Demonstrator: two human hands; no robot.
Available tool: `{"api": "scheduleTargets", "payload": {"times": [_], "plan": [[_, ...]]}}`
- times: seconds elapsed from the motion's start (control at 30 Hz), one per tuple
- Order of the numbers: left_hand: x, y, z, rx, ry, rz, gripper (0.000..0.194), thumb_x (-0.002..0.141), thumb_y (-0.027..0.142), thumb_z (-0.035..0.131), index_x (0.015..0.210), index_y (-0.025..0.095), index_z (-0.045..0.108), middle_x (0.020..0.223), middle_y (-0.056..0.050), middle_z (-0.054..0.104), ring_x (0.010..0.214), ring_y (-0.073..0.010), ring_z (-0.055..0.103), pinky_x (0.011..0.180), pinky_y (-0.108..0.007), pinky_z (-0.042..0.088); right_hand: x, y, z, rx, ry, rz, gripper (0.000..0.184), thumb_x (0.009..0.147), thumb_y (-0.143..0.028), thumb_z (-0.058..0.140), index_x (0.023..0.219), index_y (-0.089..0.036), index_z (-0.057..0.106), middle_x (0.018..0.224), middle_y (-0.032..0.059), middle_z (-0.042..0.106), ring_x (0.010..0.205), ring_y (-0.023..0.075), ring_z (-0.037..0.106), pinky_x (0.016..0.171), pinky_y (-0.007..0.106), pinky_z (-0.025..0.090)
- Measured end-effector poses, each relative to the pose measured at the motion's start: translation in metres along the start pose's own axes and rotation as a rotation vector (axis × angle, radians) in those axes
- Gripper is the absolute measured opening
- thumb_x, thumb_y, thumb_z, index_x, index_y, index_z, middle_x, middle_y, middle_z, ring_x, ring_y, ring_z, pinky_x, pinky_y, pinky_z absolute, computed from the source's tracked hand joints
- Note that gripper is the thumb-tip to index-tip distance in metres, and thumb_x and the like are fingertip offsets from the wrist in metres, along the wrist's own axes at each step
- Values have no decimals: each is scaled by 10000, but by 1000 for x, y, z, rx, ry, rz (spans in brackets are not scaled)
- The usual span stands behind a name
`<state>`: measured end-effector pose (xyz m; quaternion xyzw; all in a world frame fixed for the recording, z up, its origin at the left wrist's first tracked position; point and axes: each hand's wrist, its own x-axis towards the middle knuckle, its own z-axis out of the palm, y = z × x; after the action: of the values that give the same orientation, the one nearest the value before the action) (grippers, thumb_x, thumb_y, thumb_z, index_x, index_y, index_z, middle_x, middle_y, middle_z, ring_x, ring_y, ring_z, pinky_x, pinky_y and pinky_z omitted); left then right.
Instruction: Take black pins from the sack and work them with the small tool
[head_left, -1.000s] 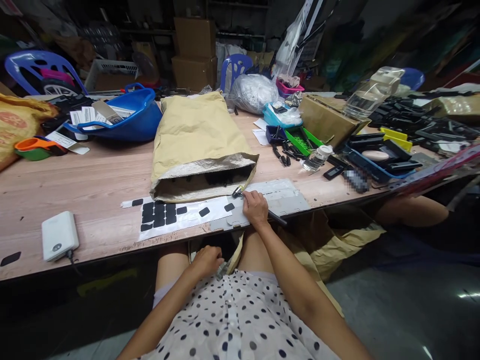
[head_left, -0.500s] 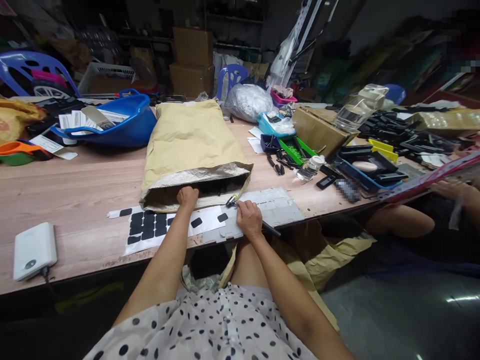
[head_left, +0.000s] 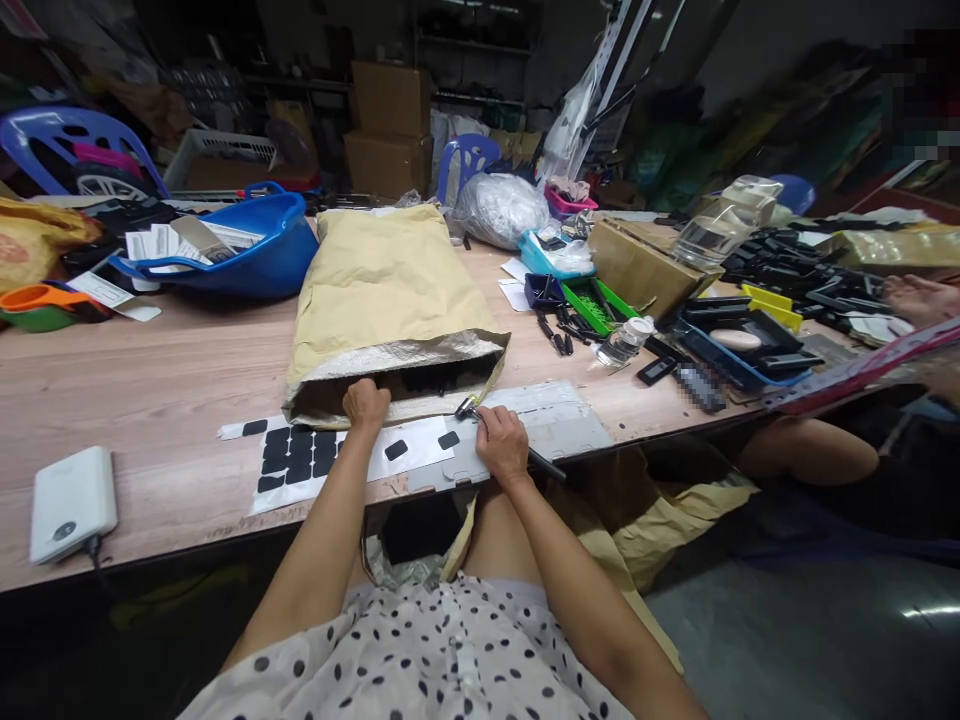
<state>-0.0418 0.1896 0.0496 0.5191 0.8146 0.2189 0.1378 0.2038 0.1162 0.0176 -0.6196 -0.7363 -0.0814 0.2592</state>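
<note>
My left hand (head_left: 367,402) reaches into the mouth of a tan paper sack (head_left: 386,265) lying on the table. Its fingers look curled, but their tips and anything in them are hidden there; dark pieces show inside. My right hand (head_left: 502,441) is closed around a small hammer (head_left: 548,464) with a shiny metal head and a black handle. It rests on a grey board (head_left: 559,415) at the table edge. Between the hands and to the left lies a white sheet (head_left: 420,440) with rounded black stickers (head_left: 300,455). Another open sack (head_left: 409,570) is between my knees.
A white power bank (head_left: 73,503) with a cable lies at left, before a blue basin (head_left: 255,250) of papers. Rightward are a green tray (head_left: 598,303), a small bottle (head_left: 626,342) and a blue tray (head_left: 739,350). Another person's hand (head_left: 919,298) shows at far right.
My left hand has come up from the sack at my lap into the mouth of the sack on the table. My right hand keeps hold of the hammer, nearly in place.
</note>
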Motion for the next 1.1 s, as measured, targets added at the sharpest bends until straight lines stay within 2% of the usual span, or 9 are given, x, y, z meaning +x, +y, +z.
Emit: {"api": "scheduleTargets", "payload": {"times": [0.1, 0.17, 0.27, 0.47, 0.6, 0.73, 0.87, 1.0, 1.1], "plan": [[-35, -6, 2, -126, 29, 325, 321, 847, 298, 589, 1127, 208, 719, 1018, -118, 728, 1001, -301, 648, 894, -415, 511, 0, 1, 0, -8, -10, -1, 318, 894, -136, 525, 1138, -219, 711, 936, 85, 632, 872, 239, 495, 753, 330, 377], [-58, -10, 7, -225, -48, 527, 312, 844, 266, 607, 1141, 248, 702, 1010, -66, 724, 969, -260, 632, 898, -389, 511, 0, 2, 0, -11, -17, 0, 319, 897, -139, 524, 1143, -221, 708, 945, 86, 629, 882, 242, 492, 762, 331, 377], [-80, -15, 16, -294, -159, 640, 260, 828, 228, 641, 1078, 258, 707, 967, -36, 711, 938, -239, 618, 899, -383, 507, 0, 3, 1, -7, -20, 4, 313, 899, -144, 530, 1144, -225, 707, 949, 85, 628, 884, 241, 490, 768, 327, 380], [-79, -18, 20, -369, -179, 621, 159, 793, 232, 692, 951, 237, 708, 941, -33, 666, 936, -231, 612, 870, -371, 510, 5, 7, 0, 23, -47, 19, 309, 903, -141, 536, 1138, -231, 714, 945, 86, 639, 880, 238, 509, 755, 321, 400], [-77, -16, 21, -377, -196, 595, 101, 787, 217, 696, 886, 237, 707, 902, -24, 644, 926, -226, 607, 861, -363, 508, 6, 6, -7, 158, -38, 48, 326, 910, -124, 499, 1125, -224, 723, 932, 83, 665, 892, 234, 562, 789, 325, 462], [-78, -13, 23, -368, -206, 576, 116, 775, 213, 711, 887, 242, 714, 882, -17, 632, 927, -228, 599, 861, -364, 500, -1, -9, -19, 391, 25, 44, 339, 944, -160, 452, 1152, -238, 709, 973, 70, 697, 928, 219, 627, 829, 331, 519], [-77, -13, 24, -372, -226, 571, 115, 782, 217, 712, 892, 250, 720, 869, -14, 625, 923, -229, 591, 867, -370, 493, -8, -29, -30, 560, 5, 0, 320, 955, -188, 458, 1143, -246, 709, 957, 54, 716, 891, 199, 666, 809, 317, 551], [-76, -13, 25, -370, -224, 596, 104, 790, 214, 708, 886, 253, 721, 871, -12, 622, 924, -227, 585, 878, -376, 486, -14, -39, -34, 597, 37, -42, 328, 973, -198, 438, 1159, -233, 707, 956, 67, 719, 911, 203, 671, 836, 323, 554], [-76, -12, 26, -373, -229, 600, 94, 794, 209, 704, 878, 249, 718, 869, -10, 620, 924, -224, 584, 881, -375, 482, -18, -40, -32, 565, -1, -51, 319, 960, -197, 456, 1144, -231, 715, 933, 71, 716, 889, 213, 667, 818, 331, 557]]}}
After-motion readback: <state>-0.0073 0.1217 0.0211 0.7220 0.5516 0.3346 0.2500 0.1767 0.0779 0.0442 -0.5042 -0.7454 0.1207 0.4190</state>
